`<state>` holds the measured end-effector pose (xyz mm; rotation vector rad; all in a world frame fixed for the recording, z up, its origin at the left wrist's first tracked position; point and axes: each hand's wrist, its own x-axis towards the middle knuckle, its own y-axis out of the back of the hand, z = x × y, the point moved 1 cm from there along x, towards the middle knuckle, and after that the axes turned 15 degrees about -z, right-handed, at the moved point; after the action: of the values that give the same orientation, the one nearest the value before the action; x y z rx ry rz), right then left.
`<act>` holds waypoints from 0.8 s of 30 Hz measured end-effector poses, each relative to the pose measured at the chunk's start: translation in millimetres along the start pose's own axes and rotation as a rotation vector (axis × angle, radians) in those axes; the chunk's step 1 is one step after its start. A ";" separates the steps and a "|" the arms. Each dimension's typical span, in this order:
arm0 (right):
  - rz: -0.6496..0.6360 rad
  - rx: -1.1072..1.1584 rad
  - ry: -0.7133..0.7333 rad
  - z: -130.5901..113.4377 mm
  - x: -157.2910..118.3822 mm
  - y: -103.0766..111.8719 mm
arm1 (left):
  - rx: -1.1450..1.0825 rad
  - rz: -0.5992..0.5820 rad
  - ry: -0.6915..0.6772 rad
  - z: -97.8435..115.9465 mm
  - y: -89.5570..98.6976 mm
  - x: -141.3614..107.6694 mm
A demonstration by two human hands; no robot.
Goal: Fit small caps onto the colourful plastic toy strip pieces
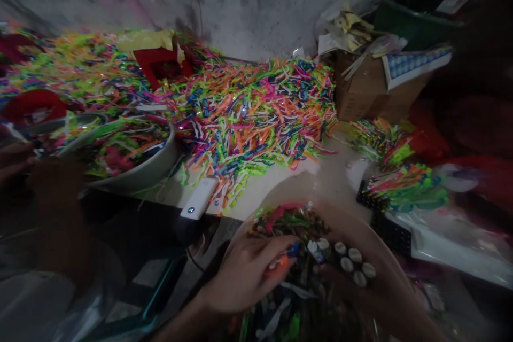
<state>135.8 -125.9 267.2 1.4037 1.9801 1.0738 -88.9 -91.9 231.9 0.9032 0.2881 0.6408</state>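
Note:
My left hand (248,272) is closed over a round, pale basin (377,224), with small blue and orange plastic pieces (282,262) between its thumb and fingers. Opposite it, my right hand (340,283) is in shadow and its fingers look curled. At its fingertips is a small whitish piece (316,251), blurred. Several round white ends (355,255) of short rods or tubes show beside that hand; whether it grips them is unclear. Mixed coloured strips (276,310) lie in the basin beneath both hands.
A large heap of coloured strips (256,112) covers the table, with a white power bank (199,197) at its edge. On the left a co-worker's hands (28,160) are beside a bowl (172,152) of strips. A cardboard box (368,93) stands back right.

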 end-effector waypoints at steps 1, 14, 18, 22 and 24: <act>0.013 0.026 -0.007 -1.1 -3.4 1.3 | 0.089 -0.017 -0.052 3.0 4.0 4.1; -0.114 -0.182 -0.002 18.2 -31.3 -2.7 | 0.699 -0.007 -0.361 19.9 31.8 24.8; -0.114 -0.202 0.066 20.9 -32.4 -0.4 | 0.706 -0.012 -0.354 21.2 31.6 25.9; -0.110 -0.270 0.147 15.2 -32.3 3.3 | 0.717 -0.028 -0.360 20.1 27.5 27.1; -0.104 -0.304 0.184 11.6 -31.8 3.9 | 0.725 -0.048 -0.357 19.0 25.3 27.5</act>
<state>158.0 -151.2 262.0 1.0647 1.8895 1.4288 -68.1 -75.4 264.4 1.6771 0.2183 0.3105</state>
